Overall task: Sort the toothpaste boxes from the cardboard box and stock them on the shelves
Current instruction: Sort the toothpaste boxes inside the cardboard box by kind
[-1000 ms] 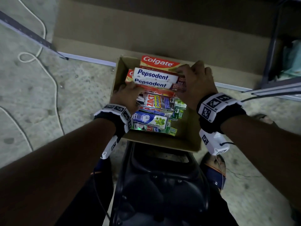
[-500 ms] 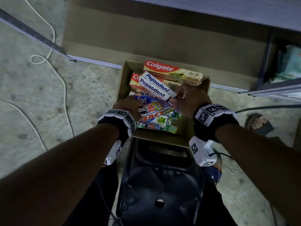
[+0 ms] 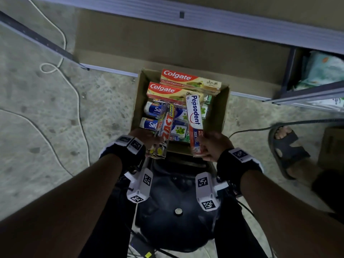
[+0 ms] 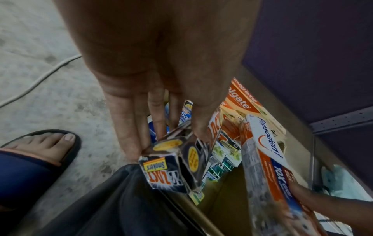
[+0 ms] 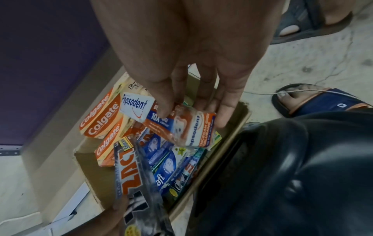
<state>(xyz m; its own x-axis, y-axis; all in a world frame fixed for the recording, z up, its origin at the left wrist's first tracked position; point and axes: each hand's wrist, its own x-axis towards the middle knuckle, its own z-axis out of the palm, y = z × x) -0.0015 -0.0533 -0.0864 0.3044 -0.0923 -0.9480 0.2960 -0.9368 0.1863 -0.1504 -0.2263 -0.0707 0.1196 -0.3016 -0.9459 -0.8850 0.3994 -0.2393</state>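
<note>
The left hand (image 3: 149, 139) and right hand (image 3: 214, 146) are each being closed around one toothpaste box, Zact box (image 3: 164, 131) and Pepsodent box (image 3: 195, 123), held above the cardboard box (image 3: 221, 112) for brand sorting.

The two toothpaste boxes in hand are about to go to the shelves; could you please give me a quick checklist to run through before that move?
1. Left hand grips the Zact box at its near end: ok.
2. Right hand grips the Pepsodent box at its near end: ok.
3. Both boxes lifted free of the cardboard box: cannot tell, their far ends overlap the stock inside.
4. One brand per hand, so sorting is kept: ok.
5. Colgate boxes left stable at the far end: ok.
6. Free space on the shelf at the right: cannot tell, mostly out of view.
</note>
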